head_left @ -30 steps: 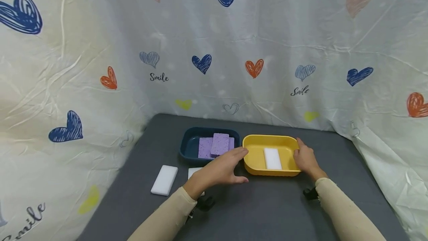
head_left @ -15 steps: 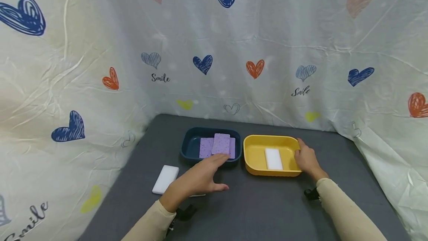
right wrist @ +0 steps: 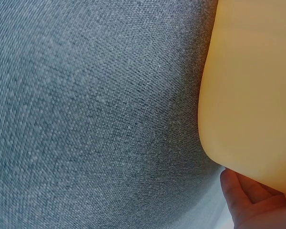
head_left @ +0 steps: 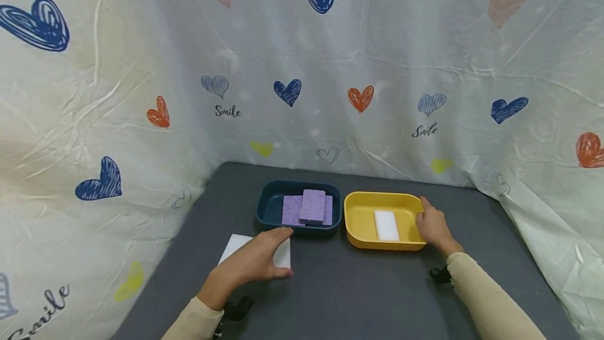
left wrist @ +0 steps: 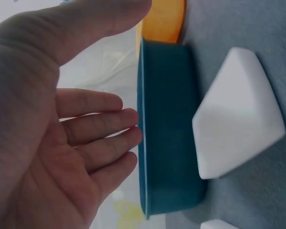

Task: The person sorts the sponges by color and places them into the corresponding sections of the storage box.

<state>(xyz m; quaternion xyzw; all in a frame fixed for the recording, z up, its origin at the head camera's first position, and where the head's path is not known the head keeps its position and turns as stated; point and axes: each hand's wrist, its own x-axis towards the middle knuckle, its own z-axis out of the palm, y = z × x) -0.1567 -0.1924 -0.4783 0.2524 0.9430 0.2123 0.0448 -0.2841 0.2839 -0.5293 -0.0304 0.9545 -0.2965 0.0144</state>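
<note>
My left hand (head_left: 250, 261), its fingers extended and thumb spread, hovers over two white sponge blocks and holds nothing. One white block (head_left: 284, 257) shows between finger and thumb; the other white block (head_left: 233, 246) is partly covered by the hand. In the left wrist view, the nearer white sponge (left wrist: 238, 114) lies beside the dark blue tub (left wrist: 169, 129). My right hand (head_left: 434, 229) grips the right end of a yellow tub (head_left: 360, 222), thumb at the rim. Inside that tub rests a white sponge (head_left: 387, 225). The right wrist view shows fingers (right wrist: 236, 193) against its outer wall.
Several purple sponges (head_left: 312, 206) lie in the dark blue tub, one on top of the others. Both tubs stand side by side on the grey tabletop (head_left: 349, 293). A curtain with printed hearts (head_left: 396, 62) hangs behind the table.
My left hand has moved left and toward me, from the yellow tub's left edge, past the blue tub, to above the white blocks. The right hand stays at the yellow tub.
</note>
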